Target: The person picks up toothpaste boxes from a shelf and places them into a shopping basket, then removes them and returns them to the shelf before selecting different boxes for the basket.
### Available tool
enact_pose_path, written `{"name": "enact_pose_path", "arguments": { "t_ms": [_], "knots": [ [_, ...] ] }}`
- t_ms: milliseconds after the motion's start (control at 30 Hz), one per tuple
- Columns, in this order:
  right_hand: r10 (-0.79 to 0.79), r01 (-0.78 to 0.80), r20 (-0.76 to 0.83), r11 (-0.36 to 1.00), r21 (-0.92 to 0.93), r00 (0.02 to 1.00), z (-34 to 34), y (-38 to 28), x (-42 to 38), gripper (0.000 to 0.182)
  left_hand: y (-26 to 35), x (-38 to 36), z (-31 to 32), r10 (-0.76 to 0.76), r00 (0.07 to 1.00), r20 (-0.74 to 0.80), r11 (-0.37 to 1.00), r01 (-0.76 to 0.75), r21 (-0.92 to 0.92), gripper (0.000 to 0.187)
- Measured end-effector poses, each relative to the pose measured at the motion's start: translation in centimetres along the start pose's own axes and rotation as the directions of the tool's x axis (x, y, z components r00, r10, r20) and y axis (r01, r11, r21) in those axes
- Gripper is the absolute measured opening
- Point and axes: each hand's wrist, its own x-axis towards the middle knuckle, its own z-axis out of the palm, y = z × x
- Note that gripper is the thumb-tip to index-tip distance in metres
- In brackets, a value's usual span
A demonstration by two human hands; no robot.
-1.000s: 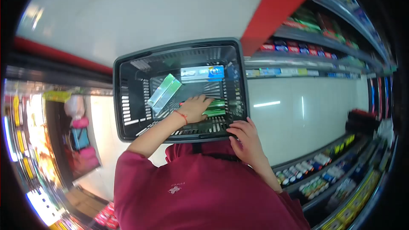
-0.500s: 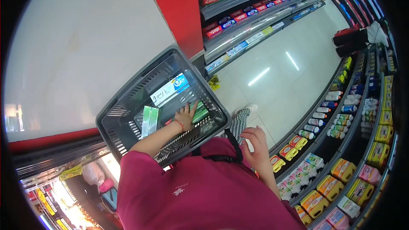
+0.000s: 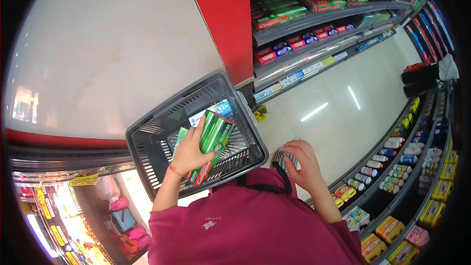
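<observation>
My left hand point(image 3: 190, 153) is inside a dark grey shopping basket point(image 3: 147, 132). Its fingers and thumb grip a green and red Colgate toothpaste box point(image 3: 212, 137), tilted above the basket floor. Beside the fingers, a light green box point(image 3: 181, 134) shows partly; the hand hides the rest. A white and blue box point(image 3: 221, 108) lies farther back in the basket, partly covered by the toothpaste box. My right hand point(image 3: 304, 164) hangs in front of my body to the right of the basket, loosely curved, thumb apart, with nothing visible in it.
Shelves of boxed toothpaste point(image 3: 279, 22) stand ahead beyond a red panel point(image 3: 230, 34). Curved shelves with bottles and yellow jugs point(image 3: 375, 248) run along the right. A pale tiled floor point(image 3: 338, 108) lies between them. Someone in dark clothing point(image 3: 422, 76) is at the far right.
My left hand has taken hold of the green toothpaste box and lifted and turned it within the basket. The view has shifted, and my right hand stays near my body.
</observation>
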Motion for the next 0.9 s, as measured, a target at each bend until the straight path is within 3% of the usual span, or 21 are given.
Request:
{"name": "enact_pose_path", "arguments": {
  "t_ms": [33, 67, 133, 167, 233, 333, 433, 467, 567, 667, 833, 900],
  "knots": [
    [0.027, -0.028, 0.009, 0.998, 0.057, 1.000, -0.2, -0.3, 0.4, 0.033, 1.2, -0.6, -0.8, 0.060, 0.998, -0.005, 0.998, -0.060, -0.036, 0.099],
    [0.101, -0.112, 0.054, 0.953, 0.282, 0.993, -0.1, -0.6, 0.7, 0.038, 2.5, -1.0, -1.3, 0.123, 0.992, -0.009, 0.990, -0.123, -0.071, 0.098],
    [0.216, -0.285, 0.187, 0.697, 0.658, 0.958, 0.5, -1.4, 1.2, 0.048, 5.8, -1.3, -2.0, 0.225, 0.973, 0.049, 0.970, -0.219, -0.103, 0.096],
    [0.189, -0.265, 0.186, 0.668, 0.696, 0.964, 0.7, -1.5, 1.3, 0.052, 7.6, -1.2, -2.0, 0.262, 0.958, 0.115, 0.962, -0.251, -0.103, 0.094],
    [0.142, -0.224, 0.173, 0.601, 0.767, 0.975, 0.7, -1.2, 1.8, 0.061, 9.7, -0.5, -0.2, 0.401, 0.912, 0.086, 0.916, -0.399, -0.043, 0.091],
    [0.143, -0.229, 0.184, 0.734, 0.640, 0.972, -1.0, 0.2, 1.4, 0.064, 12.2, 0.4, 2.2, 0.517, 0.853, 0.078, 0.855, -0.518, 0.001, 0.089],
    [0.247, -0.438, 0.368, 0.619, 0.652, 0.896, -3.1, 1.6, 0.4, 0.063, 14.2, 0.8, 3.7, 0.504, 0.844, 0.183, 0.854, -0.518, 0.040, 0.088],
    [0.241, -0.420, 0.362, 0.698, 0.580, 0.900, -3.6, 1.9, 0.2, 0.060, 14.7, 0.8, 4.3, 0.505, 0.838, 0.205, 0.851, -0.523, 0.040, 0.089],
    [0.304, -0.464, 0.351, 0.623, 0.630, 0.885, -4.3, 3.3, -0.4, 0.052, 15.8, 1.9, 5.7, 0.515, 0.824, 0.236, 0.835, -0.544, 0.078, 0.090],
    [0.401, -0.548, 0.391, 0.436, 0.714, 0.829, -5.5, 5.4, -0.8, 0.042, 18.4, 2.9, 6.6, 0.498, 0.832, 0.245, 0.834, -0.537, 0.126, 0.090],
    [0.411, -0.384, 0.179, 0.499, 0.777, 0.894, -9.9, 9.2, -1.2, 0.035, 24.8, 5.9, 8.1, 0.479, 0.831, 0.282, 0.818, -0.539, 0.200, 0.087],
    [0.433, -0.323, 0.087, 0.509, 0.798, 0.897, -12.2, 11.4, -1.7, 0.035, 27.4, 7.5, 8.2, 0.516, 0.830, 0.210, 0.832, -0.544, 0.105, 0.089]
  ]
}}
